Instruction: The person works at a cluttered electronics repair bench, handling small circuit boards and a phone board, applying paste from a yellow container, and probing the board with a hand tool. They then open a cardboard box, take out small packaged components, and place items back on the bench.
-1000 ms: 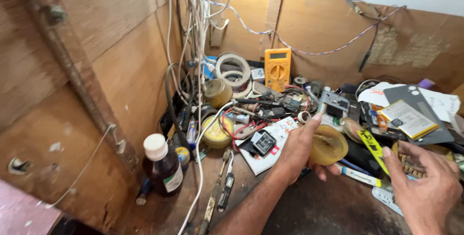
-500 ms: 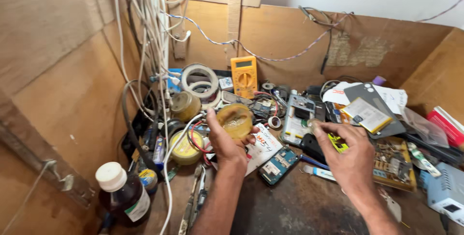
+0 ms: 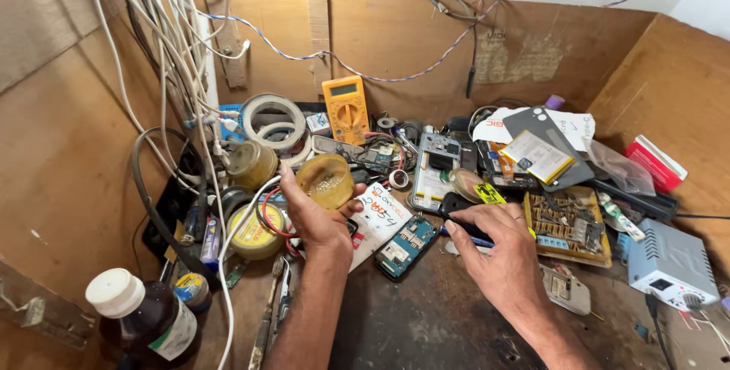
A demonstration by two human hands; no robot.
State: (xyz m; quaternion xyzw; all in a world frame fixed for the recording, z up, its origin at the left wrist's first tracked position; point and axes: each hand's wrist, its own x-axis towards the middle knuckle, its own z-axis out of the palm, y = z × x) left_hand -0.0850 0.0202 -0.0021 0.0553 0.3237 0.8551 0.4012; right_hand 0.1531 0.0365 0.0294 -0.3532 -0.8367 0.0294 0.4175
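Observation:
My left hand [image 3: 313,215] grips a small round amber container [image 3: 325,181] of yellowish paste, lifted slightly above the cluttered bench. My right hand [image 3: 493,248] rests lower right, fingers closed on a thin blue-tipped tool [image 3: 465,238] beside a black-and-yellow handled tool [image 3: 490,193]. A blue phone circuit board [image 3: 404,246] lies between the two hands, on the edge of a white paper slip [image 3: 377,219]. An opened phone body [image 3: 436,171] lies just behind.
A yellow multimeter [image 3: 346,109] and tape rolls [image 3: 273,120] stand at the back. White cables [image 3: 176,50] hang at left. A dark bottle [image 3: 144,320] stands front left, a flat round tin [image 3: 253,231] beside my wrist, a parts tray [image 3: 569,227] and grey box [image 3: 671,263] at right.
The view swung right and down. My left hand drew the amber container back toward me and raised it; my right hand moved inward to the tools near the circuit board.

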